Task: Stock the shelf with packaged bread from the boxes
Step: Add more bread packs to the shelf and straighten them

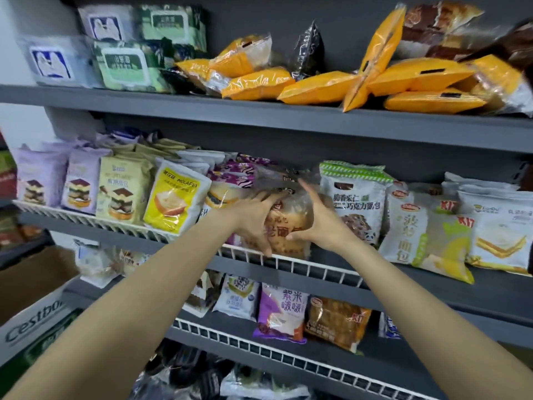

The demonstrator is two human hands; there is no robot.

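A clear bread package [291, 226] with a brown loaf and red print stands upright at the front of the middle shelf [432, 287], behind the white wire rail [288, 262]. My left hand [253, 219] lies spread against its left side, thumb pointing down toward the rail. My right hand [320, 223] presses its right side, fingers straight up and thumb across the front. The package sits between a purple-striped pack [230, 180] and a white-and-green chocolate bread bag [354, 197].
Yellow bread bags [317, 86] crowd the top shelf. Tiramisu packs [124, 189] and a yellow Molafei bag [176, 197] fill the middle shelf's left side. A purple rice bag [281, 313] stands on the lower shelf. An open Cestbon cardboard box [34, 298] is at lower left.
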